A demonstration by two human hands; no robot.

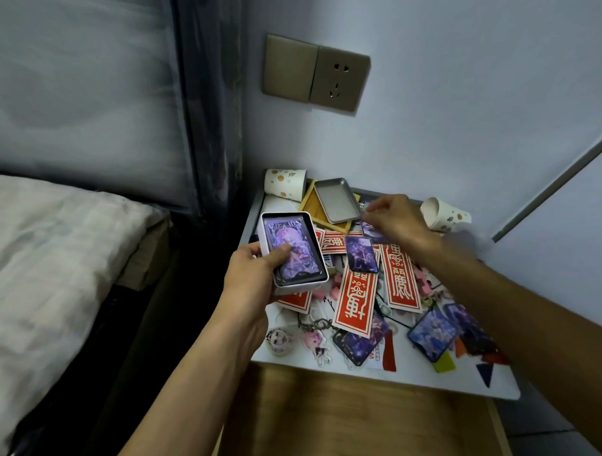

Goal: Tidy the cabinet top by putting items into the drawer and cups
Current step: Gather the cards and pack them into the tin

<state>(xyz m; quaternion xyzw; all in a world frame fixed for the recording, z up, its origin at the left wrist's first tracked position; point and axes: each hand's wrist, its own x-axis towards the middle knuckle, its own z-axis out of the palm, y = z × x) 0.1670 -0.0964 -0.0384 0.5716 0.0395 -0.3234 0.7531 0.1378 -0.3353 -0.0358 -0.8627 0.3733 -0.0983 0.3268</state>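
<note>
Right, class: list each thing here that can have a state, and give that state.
tin: open, cards inside, held by left hand
tin lid: off, inside up, on wooden tray
left paper cup: on its side
right paper cup: on its side
drawer: pulled open
right hand: fingers curled, grip unclear

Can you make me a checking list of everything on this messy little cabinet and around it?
Surface: white cabinet top, mostly covered; the wooden drawer below it is open.
Job's things: tin with a picture card showing inside; left cup and right cup at the back, the right one tipped on its side.
Clutter: red paper strips, purple cards, keychains, tin lid on a wooden tray.
Hands: left hand grips the tin; right hand seems to pinch a loose card.
Cables: nothing seen; the wall socket is empty.
Surroundings: bed on the left, wall behind.
</note>
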